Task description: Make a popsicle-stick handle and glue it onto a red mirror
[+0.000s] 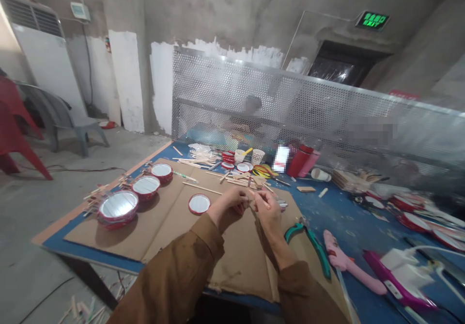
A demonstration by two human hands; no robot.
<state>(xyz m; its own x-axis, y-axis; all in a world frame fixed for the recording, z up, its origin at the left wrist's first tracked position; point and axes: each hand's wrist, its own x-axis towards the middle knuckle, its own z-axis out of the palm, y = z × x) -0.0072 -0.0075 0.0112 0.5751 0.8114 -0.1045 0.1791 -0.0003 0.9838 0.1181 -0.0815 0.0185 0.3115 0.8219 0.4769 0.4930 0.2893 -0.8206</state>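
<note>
Above the cardboard sheet [174,246], my left hand [236,199] and my right hand [268,208] meet with their fingers pinched together. What they hold is small and mostly hidden by the fingers; I cannot make it out. A round red-rimmed lid with a pale face [199,203] lies left of my left hand. Just beyond both hands is a loose pile of thin wooden sticks [241,179]. A single long stick [202,188] points toward my left wrist. Teal-handled pliers [317,251] lie to the right of my right forearm.
Red round tins with stick structures behind them, including a large one [118,208], line the left side. A pink glue gun [350,263] and a purple power strip [399,283] lie at right. Paper cups [257,156] and a red bottle [300,161] stand before the perforated metal panel [218,86].
</note>
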